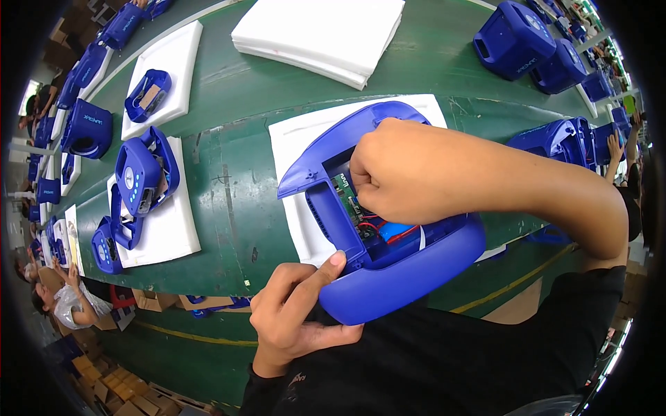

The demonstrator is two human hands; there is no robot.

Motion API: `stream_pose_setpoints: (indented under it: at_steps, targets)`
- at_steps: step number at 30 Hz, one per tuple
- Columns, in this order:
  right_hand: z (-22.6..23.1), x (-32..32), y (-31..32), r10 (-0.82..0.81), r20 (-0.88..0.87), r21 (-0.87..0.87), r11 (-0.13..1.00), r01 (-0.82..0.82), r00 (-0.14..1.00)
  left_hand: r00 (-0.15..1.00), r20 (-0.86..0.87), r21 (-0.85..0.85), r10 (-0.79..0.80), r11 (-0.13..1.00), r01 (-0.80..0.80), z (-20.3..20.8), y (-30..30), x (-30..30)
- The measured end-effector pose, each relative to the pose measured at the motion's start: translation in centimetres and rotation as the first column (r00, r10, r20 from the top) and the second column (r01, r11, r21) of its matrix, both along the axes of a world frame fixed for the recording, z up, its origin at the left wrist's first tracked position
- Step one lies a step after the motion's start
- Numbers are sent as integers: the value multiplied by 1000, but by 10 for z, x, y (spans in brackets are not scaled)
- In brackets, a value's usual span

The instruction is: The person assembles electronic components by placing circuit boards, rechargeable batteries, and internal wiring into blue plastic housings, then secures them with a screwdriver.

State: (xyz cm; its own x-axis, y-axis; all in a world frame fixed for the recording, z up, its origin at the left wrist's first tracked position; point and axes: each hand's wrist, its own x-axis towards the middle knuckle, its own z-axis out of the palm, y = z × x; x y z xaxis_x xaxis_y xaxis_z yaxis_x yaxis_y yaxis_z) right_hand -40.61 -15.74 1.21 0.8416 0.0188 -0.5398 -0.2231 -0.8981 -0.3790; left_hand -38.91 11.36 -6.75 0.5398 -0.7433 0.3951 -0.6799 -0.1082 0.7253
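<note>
A blue plastic housing lies tilted, its open inside facing me, partly over a white foam sheet on the green work surface. My left hand grips the housing's near left corner, thumb below and a fingertip on the rim. Over the opening, my right hand is curled with its fingers pressed together; whatever they may hold is hidden. Beside those fingers a green circuit board shows inside the housing. Red wires run near a bright blue block, partly covered by my hand.
Stacked white foam sheets lie across the far side. On the left, another foam sheet bears blue housing parts. Blue machines stand at the far right. Several people work along the line, one person at lower left.
</note>
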Motion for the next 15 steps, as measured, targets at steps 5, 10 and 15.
stream_pose_setpoints:
  at_steps: [5, 10, 15]
  targets:
    - [-1, 0, 0, 0, -6, 4, 1000, 0, 1000, 1000, 4, 1, 2, 1000, -2, -1, 0, 1]
    - [1, -2, -3, -36, -18, 41, 998, 37, 999, 1000, 3, -3, -4, 1000, 4, -2, 0, 1]
    - [-3, -2, -1, -41, -31, 36, 998, 42, 999, 1000, 3, -7, -4, 1000, 4, -3, 1, 1]
